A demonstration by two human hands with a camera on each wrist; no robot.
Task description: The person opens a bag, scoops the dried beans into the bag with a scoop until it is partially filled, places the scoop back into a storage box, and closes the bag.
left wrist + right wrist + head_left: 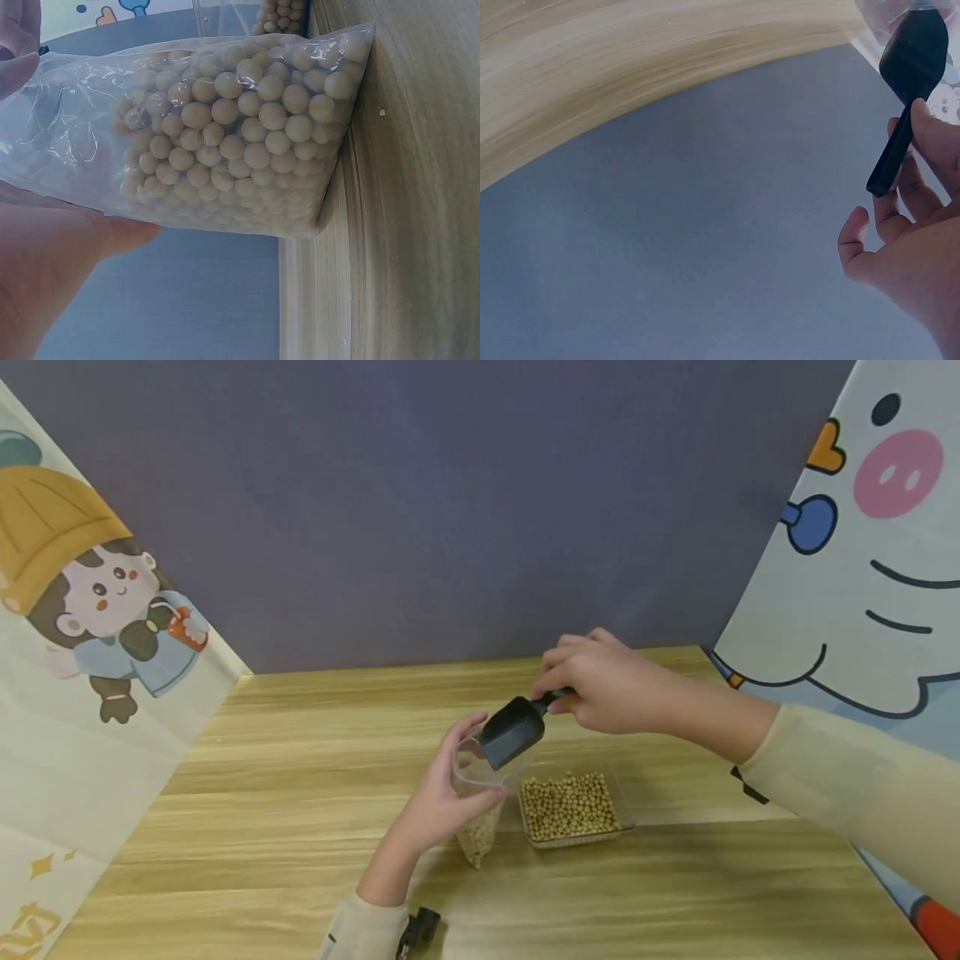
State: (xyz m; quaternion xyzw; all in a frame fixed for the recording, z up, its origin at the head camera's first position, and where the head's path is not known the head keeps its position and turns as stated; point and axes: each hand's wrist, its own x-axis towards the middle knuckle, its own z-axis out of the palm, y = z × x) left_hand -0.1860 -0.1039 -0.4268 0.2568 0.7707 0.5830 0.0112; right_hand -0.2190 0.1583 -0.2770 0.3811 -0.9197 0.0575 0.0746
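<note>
A clear plastic bag (480, 835), partly filled with soybeans (255, 112), stands on the wooden table with its mouth spread wide. My left hand (435, 802) holds it near the top, thumb on one side and fingers on the other. In the left wrist view the bag's bottom rests on the tabletop. My right hand (600, 683) pinches the handle of a black scoop (516, 729), which tilts down over the bag's mouth. The scoop's visible bowl shows no beans. In the right wrist view the handle (892, 154) lies between thumb and fingers.
Right of the bag sits a clear rectangular container (577, 841) holding many soybeans. The wooden table (300, 785) meets a grey-blue wall (450, 510) at the back. Cartoon-printed panels (847, 602) stand at both sides. A small crumb (382, 112) lies on the tabletop near the bag.
</note>
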